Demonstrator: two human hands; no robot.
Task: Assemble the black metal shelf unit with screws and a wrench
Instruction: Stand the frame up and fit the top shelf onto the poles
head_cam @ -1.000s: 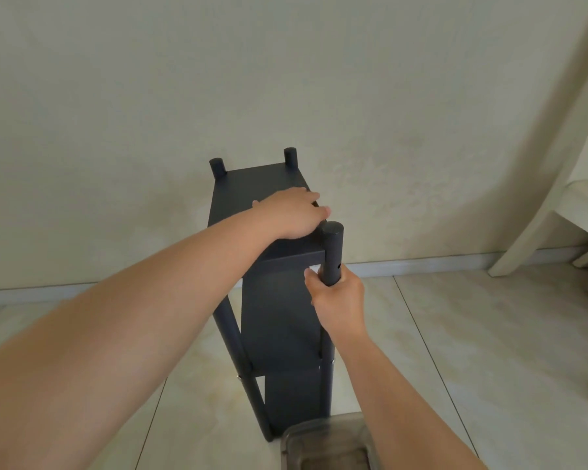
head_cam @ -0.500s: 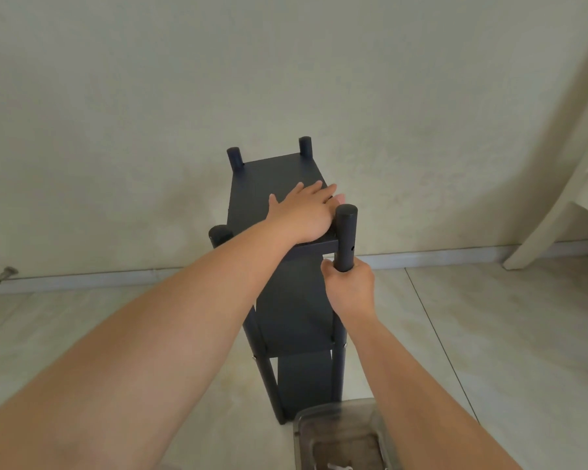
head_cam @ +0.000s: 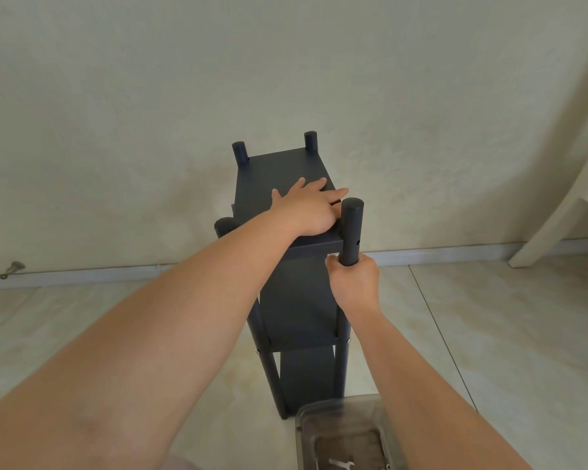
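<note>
The black metal shelf unit (head_cam: 279, 171) stands upright on the tiled floor against the wall, with three shelves and four round posts. My left hand (head_cam: 308, 206) lies flat on the top shelf with fingers straight, pressing down near the front right corner. My right hand (head_cam: 353, 283) grips the front right post (head_cam: 351, 228) just below the top shelf. A small screw hole shows in that post above my fist. A light wrench (head_cam: 342, 464) lies in a clear plastic box (head_cam: 333, 410) at the bottom edge.
A white slanted furniture leg (head_cam: 557, 212) stands at the right by the baseboard. A small grey metal piece (head_cam: 12, 268) lies at the left baseboard. The clear box sits on the floor just in front of the shelf's base.
My left hand has flattened out on the top shelf, its fingers now straight. The view has shifted so the shelf sits further right. My right hand keeps its grip on the post.
</note>
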